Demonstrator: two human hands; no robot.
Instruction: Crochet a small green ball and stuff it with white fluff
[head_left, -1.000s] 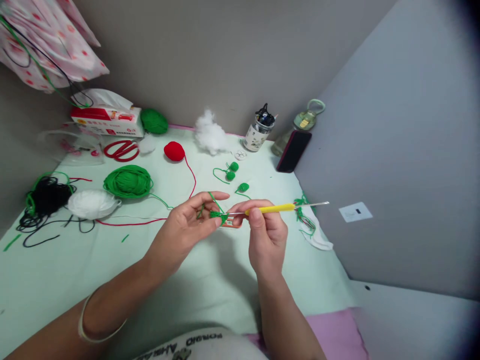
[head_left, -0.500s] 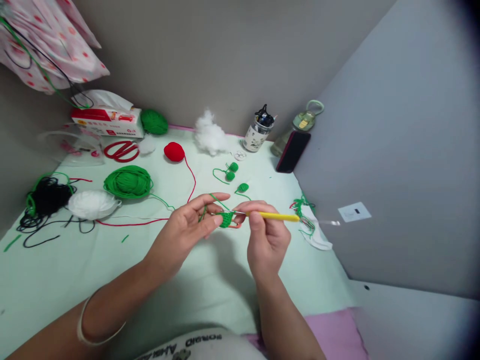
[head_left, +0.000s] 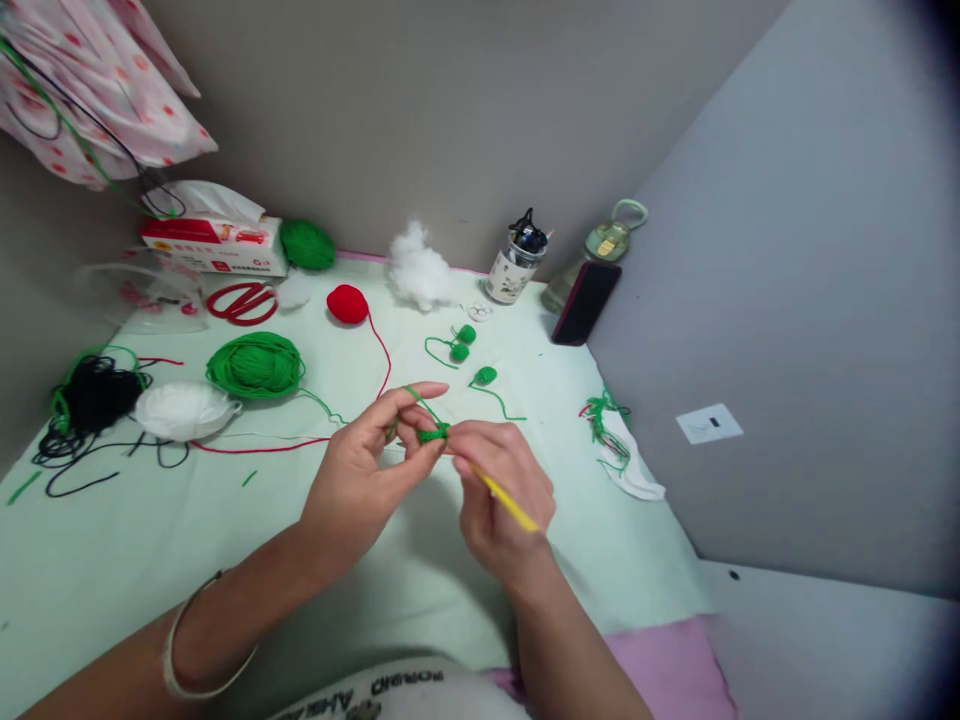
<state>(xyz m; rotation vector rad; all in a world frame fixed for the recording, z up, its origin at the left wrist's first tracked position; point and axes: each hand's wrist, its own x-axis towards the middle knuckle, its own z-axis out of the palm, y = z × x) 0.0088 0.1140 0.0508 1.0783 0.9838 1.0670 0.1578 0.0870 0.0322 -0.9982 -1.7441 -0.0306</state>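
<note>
My right hand (head_left: 501, 490) has swung the hook (head_left: 508, 503) round: its yellow handle now runs back toward me, not out to the right. Both hands are closed, the left hand (head_left: 367, 465) pinching the small green crochet piece (head_left: 433, 433) between them above the pale cloth (head_left: 150, 540). Fuzzy green yarn ball (head_left: 256, 364) lies far left.

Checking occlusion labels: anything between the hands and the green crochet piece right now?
Nothing visible. The left hand pinches the green crochet piece directly at its fingertips, yarn looped over the index finger. The right hand meets it from the other side, holding the yellow hook. The hook's tip is hidden behind the fingers.
</note>
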